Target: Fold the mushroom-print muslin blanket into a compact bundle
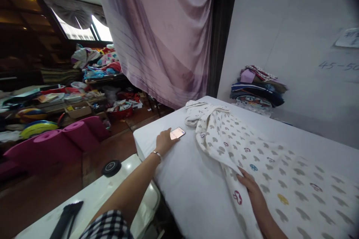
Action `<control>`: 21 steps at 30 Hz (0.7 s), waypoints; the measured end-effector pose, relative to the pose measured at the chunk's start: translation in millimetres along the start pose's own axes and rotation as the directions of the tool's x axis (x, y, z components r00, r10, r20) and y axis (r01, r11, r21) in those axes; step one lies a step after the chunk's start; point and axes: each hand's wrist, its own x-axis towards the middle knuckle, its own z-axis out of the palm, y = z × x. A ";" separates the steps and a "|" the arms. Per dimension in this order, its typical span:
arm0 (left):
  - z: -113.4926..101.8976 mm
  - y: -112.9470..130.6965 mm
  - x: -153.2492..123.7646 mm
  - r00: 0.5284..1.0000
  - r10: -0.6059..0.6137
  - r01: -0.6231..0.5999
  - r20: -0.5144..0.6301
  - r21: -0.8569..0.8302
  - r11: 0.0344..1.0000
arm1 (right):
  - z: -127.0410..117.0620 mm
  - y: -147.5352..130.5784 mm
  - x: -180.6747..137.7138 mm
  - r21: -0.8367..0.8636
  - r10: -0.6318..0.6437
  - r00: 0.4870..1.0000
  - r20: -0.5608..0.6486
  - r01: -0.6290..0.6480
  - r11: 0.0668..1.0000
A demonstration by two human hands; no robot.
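Note:
A white cloth with grey, red and blue mushroom prints (260, 164) lies spread over a white table (185, 179). My right hand (249, 185) rests flat on the cloth's near edge, fingers stretched out. My left hand (164, 140) reaches far to the left part of the table and touches a phone (177, 133) with a lit screen; a bracelet sits on that wrist. The fingers lie over the phone's near end without clearly gripping it.
A stack of folded fabrics (256, 89) sits at the table's far end against the white wall. A mauve curtain (159, 33) hangs behind. Pink rolled mats (56, 142) and cluttered shelves fill the left. A white chair (112, 186) with a black disc (111, 167) stands nearby.

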 end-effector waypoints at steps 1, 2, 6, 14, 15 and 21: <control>-3.3 -5.7 3.6 0.999 -0.030 0.031 -0.016 0.020 0.999 | 2.4 -0.6 -1.8 0.002 0.007 1.000 0.025 -0.007 1.000; -6.6 -8.9 6.9 0.998 -0.049 0.050 -0.043 0.037 0.998 | 5.4 -1.1 -4.0 0.004 0.017 0.999 0.050 -0.017 1.000; -15.0 18.7 17.2 0.980 0.119 -0.125 -0.159 -0.033 0.992 | 17.1 -1.7 -14.7 -0.005 0.002 0.996 0.084 -0.001 1.000; -3.7 151.1 45.7 0.799 0.600 -0.594 0.024 -0.112 0.796 | 14.6 5.1 -16.7 -0.182 -0.114 0.971 0.209 0.153 0.971; -1.9 155.9 50.5 0.789 0.612 -0.606 0.050 -0.099 0.789 | 13.7 6.3 -15.5 -0.190 -0.121 0.969 0.217 0.164 0.968; 0.6 146.6 70.3 0.713 0.668 -0.682 0.211 -0.009 0.731 | 13.1 11.5 -11.6 -0.214 -0.112 0.963 0.243 0.166 0.962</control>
